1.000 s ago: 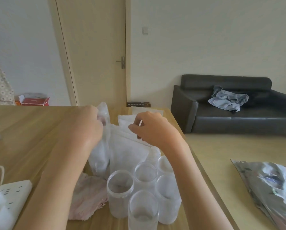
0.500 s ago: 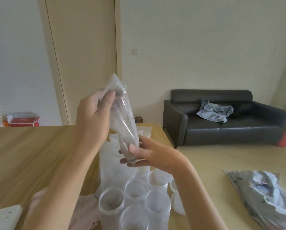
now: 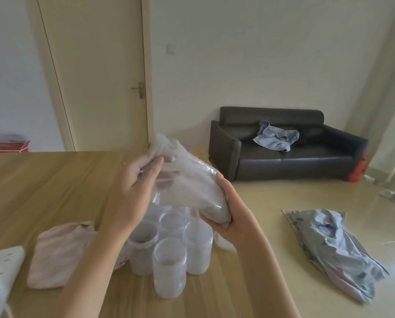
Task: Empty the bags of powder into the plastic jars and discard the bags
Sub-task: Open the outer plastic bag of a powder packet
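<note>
A clear plastic bag of powder hangs tilted above a cluster of several open translucent plastic jars on the wooden table. My left hand grips the bag's upper end, fingers curled into the crumpled plastic. My right hand cups and grips the lower end, where the greyish powder has gathered. The jars stand directly under the bag, near the table's right edge.
A pink cloth pouch lies left of the jars, a white power strip at the lower left. On the floor to the right lies a crumpled silver bag. A black sofa stands behind; a door is at the back.
The bag has come down from an upright hold to a tilted one just above the jars. My right hand has slid under its lower end, and the view has shifted left.
</note>
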Demonstrator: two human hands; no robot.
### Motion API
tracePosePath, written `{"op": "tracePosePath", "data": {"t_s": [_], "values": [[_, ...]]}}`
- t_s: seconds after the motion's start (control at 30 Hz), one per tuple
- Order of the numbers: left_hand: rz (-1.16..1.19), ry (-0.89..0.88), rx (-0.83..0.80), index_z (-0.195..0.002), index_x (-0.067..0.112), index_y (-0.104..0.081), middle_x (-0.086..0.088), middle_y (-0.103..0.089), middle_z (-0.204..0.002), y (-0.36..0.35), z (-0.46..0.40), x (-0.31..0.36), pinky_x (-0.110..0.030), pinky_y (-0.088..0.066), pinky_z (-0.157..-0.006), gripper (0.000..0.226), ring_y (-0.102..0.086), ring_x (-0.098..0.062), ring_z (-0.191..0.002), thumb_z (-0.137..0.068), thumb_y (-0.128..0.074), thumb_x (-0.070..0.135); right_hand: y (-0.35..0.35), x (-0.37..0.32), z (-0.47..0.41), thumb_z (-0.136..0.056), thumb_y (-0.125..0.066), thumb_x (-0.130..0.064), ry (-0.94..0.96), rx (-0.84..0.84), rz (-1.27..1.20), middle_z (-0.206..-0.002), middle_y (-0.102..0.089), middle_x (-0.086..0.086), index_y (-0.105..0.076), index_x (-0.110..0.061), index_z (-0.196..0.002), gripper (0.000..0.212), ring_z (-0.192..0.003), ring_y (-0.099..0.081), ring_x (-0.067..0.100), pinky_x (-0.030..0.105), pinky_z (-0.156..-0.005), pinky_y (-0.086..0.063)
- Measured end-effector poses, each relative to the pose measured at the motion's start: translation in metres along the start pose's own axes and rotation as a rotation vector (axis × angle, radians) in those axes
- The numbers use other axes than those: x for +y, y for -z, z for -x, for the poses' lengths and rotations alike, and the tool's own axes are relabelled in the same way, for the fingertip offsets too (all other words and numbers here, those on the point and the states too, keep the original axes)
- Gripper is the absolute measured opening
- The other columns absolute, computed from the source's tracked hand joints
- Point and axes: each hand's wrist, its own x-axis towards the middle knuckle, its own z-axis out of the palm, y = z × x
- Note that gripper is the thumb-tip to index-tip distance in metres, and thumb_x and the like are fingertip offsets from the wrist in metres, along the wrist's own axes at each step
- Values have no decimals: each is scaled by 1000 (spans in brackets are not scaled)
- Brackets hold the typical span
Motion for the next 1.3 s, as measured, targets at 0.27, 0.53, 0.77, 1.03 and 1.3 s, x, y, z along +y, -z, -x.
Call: {"op": "tracePosePath", "data": {"t_s": [0.27, 0.53, 0.77, 1.03, 1.3], "values": [[76, 139, 26, -106, 12, -74, -1, -75, -113, 13, 47, -16, -28, -60, -68, 26, -75, -24, -92, -95, -58, 29, -11, 13, 26, -88, -60, -55, 539, 119, 615, -105, -70, 7, -67, -24, -108, 38, -94, -69, 18, 25, -71, -56], [224, 313, -139, -107, 20, -79, -8, -75, -114, 1, 51, -3, -39, -54, -96, 31, -69, -22, -112, -84, -74, 41, -27, 16, 47, -88, -47, -62, 650, 106, 707, -82, -46, 9, -48, 4, -97, 67, -76, -45, 19, 37, -70, -41], [220, 176, -26, -101, 22, -80, -31, -71, -100, -24, 54, -4, -55, -52, -98, 31, -68, -47, -100, -87, -71, 48, -16, 19, 66, -93, -35, -70, 527, 87, 668, -101, -51, 38, -45, 14, -105, 85, -92, -57, 44, 59, -94, -43], [330, 109, 55, -75, 25, -76, 0, -67, -68, -30, 56, 6, -22, -51, -61, 27, -64, -12, -66, -90, -62, 44, 11, 23, 73, -103, -39, -44, 478, 34, 652, -107, -69, 13, -66, -9, -111, 45, -101, -67, 29, 37, -84, -56], [342, 136, 134, -80, 27, -80, 5, -66, -67, -14, 54, 8, -25, -46, -58, 24, -59, -12, -63, -90, -62, 41, 7, 18, 76, -100, -52, -8, 642, 83, 857, -86, -71, 3, -70, -6, -95, 19, -80, -69, 14, 26, -75, -56]]}}
